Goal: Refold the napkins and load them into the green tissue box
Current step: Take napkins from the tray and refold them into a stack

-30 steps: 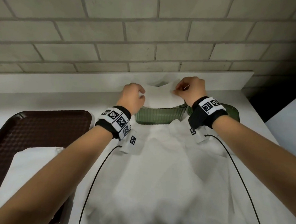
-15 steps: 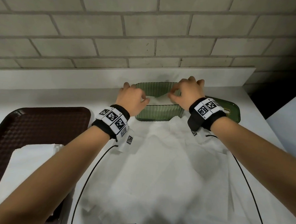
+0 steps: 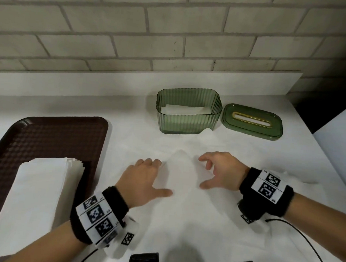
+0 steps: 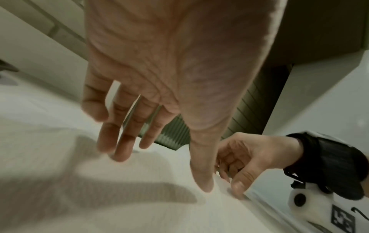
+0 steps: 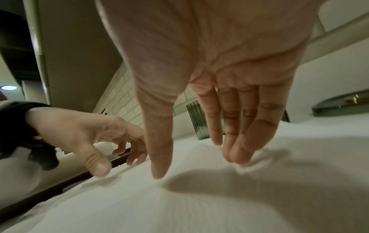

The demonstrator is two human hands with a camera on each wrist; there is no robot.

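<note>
The green ribbed tissue box (image 3: 187, 119) stands open at the back of the white table, with a folded white napkin (image 3: 181, 110) lying inside it. In front of it, loose unfolded napkins (image 3: 183, 212) cover the table. My left hand (image 3: 155, 178) and right hand (image 3: 208, 172) hover side by side over a raised crease in the top napkin, both empty with fingers spread. In the right wrist view my right fingertips (image 5: 237, 157) touch the napkin. In the left wrist view my left thumb (image 4: 201, 184) rests on it.
The box's green lid (image 3: 251, 121), with a gold-rimmed slot, lies just right of the box. A dark brown tray (image 3: 52, 135) at the left holds a stack of flat white napkins (image 3: 32, 193). A brick wall and a white ledge close off the back.
Both hands left the folded napkin in the green box and drew back toward me. They now hang open over the loose napkins.
</note>
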